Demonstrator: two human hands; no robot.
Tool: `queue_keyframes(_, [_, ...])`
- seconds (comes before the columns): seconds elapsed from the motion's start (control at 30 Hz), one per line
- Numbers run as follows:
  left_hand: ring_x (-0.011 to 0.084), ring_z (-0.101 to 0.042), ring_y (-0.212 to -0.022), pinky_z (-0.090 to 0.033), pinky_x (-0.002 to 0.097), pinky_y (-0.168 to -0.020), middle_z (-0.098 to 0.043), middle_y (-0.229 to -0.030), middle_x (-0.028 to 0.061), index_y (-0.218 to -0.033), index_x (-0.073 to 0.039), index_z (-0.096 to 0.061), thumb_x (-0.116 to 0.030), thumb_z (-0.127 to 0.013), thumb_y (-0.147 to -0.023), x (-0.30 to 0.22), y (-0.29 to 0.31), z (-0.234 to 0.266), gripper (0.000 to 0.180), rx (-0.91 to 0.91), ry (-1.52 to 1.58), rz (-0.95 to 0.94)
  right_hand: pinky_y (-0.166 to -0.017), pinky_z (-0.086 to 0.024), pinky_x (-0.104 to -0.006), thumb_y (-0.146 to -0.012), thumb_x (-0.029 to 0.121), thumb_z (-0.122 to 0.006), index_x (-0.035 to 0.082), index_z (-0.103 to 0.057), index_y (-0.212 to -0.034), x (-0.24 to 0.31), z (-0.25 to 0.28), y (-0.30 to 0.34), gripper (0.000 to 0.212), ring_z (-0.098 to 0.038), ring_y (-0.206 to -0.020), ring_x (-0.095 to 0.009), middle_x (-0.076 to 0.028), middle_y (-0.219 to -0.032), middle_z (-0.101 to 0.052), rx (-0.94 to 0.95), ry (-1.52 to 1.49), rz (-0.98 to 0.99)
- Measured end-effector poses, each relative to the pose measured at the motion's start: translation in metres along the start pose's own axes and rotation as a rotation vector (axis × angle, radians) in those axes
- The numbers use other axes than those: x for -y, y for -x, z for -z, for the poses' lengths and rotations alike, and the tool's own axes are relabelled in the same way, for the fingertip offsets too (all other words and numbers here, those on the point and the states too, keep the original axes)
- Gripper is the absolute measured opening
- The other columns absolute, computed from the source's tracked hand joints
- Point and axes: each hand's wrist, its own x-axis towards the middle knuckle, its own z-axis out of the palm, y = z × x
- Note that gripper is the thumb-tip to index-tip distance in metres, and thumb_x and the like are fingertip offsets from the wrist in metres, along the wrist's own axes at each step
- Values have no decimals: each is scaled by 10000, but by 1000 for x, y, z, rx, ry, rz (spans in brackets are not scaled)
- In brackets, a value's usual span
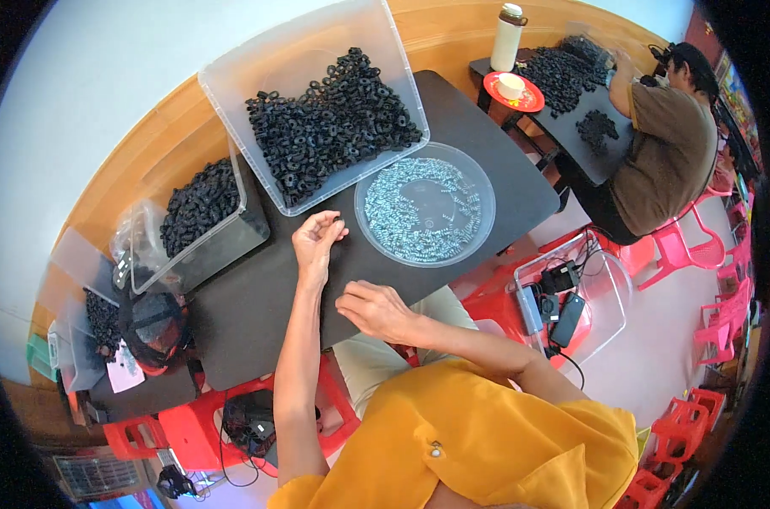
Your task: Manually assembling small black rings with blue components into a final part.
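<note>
My left hand (315, 244) is raised over the dark table (258, 318), its fingers pinched on a small black part (343, 229). Just nearer to me, my right hand (375, 307) hovers with curled fingers pressed together; anything inside them is hidden. Beyond my hands a large clear bin (224, 85), tilted toward me, holds a heap of small black ring-shaped parts (338, 127). To its right sits a round clear tray (485, 222) with many small shiny metal pieces (385, 212) spread in a rough ring.
Left of the bin stands another clear box (248, 222) of black parts (200, 204), beside a dark cap-like item (154, 327). At right, a person (669, 148) works at another table of black parts. Red stools (190, 428) and a clear bin of electronics (610, 327) flank me.
</note>
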Motion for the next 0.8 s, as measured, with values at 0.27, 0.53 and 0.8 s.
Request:
queue_keyframes(0.27, [88,-588,-668,-484,203,-629,-609,-810,31,-938,13,-615,30,-637,-760,4,-1,1,180,83,-15,-48,-651,-468,-368,-708,52,-621,30,-617,-803,-78,110,0,97,-581,-743,-300,-130,-757,-594,-300,318,-367])
queue_keyframes(0.53, [51,-554,-731,-448,183,-690,-608,-840,2,-939,-2,-623,55,-647,-733,6,-2,6,215,82,32,-107,-703,-470,-422,-649,52,-623,22,-615,-728,-121,121,-2,84,-579,-821,-336,-159,-785,-605,80,410,-510])
queue_keyframes(0.8, [33,-543,-713,-440,172,-676,-607,-814,-15,-917,-9,-632,50,-656,-722,9,-1,9,205,111,70,-112,-731,-466,-430,-712,-10,-540,-24,-519,-897,-126,114,5,187,-546,-846,-365,-200,-848,-554,181,625,-294])
